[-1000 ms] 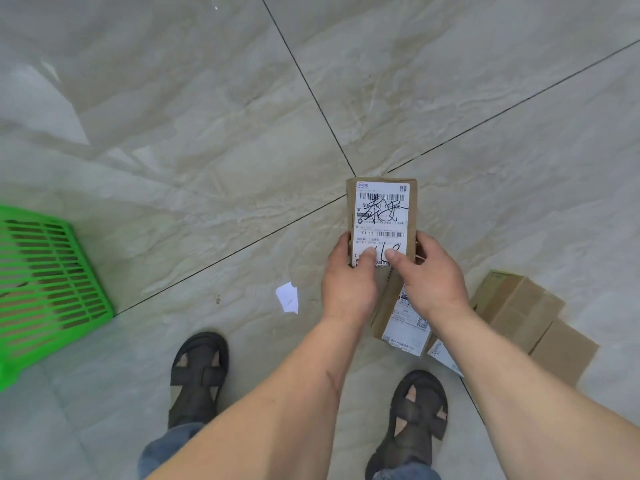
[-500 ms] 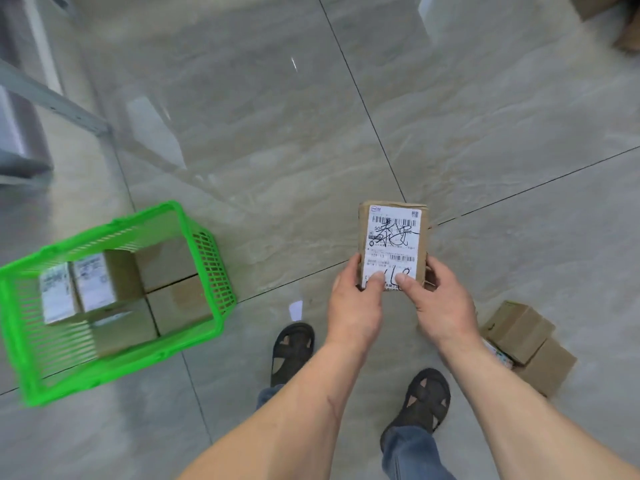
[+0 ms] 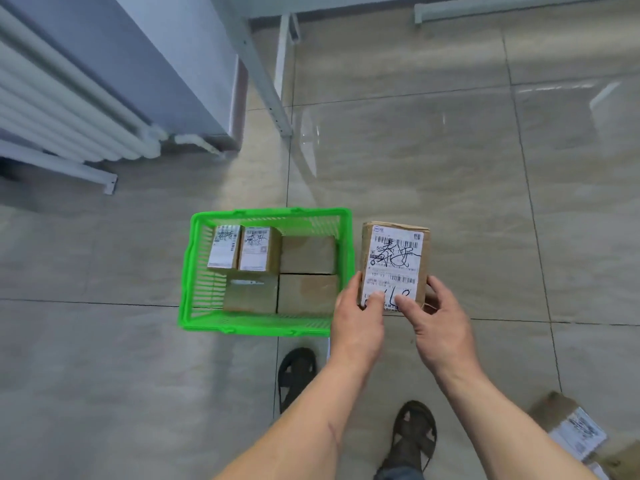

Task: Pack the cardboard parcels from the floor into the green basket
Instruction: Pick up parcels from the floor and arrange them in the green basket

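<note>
gripping a labelled cardboard parcel (image 3: 394,265) at its near end, the left hand (image 3: 358,327) and right hand (image 3: 438,329) hold it in the air just right of the green basket (image 3: 266,329), which stands on the floor (image 3: 485,202) holding five parcels (image 3: 273,268).

Labelled parcel (image 3: 393,265) beside green basket (image 3: 263,327)

Both forearms are bare, with no sleeves in view. The feet wear dark strappy open sandals (image 3: 414,434). Blue fabric (image 3: 398,474) above the right sandal is possibly denim trousers.
</note>
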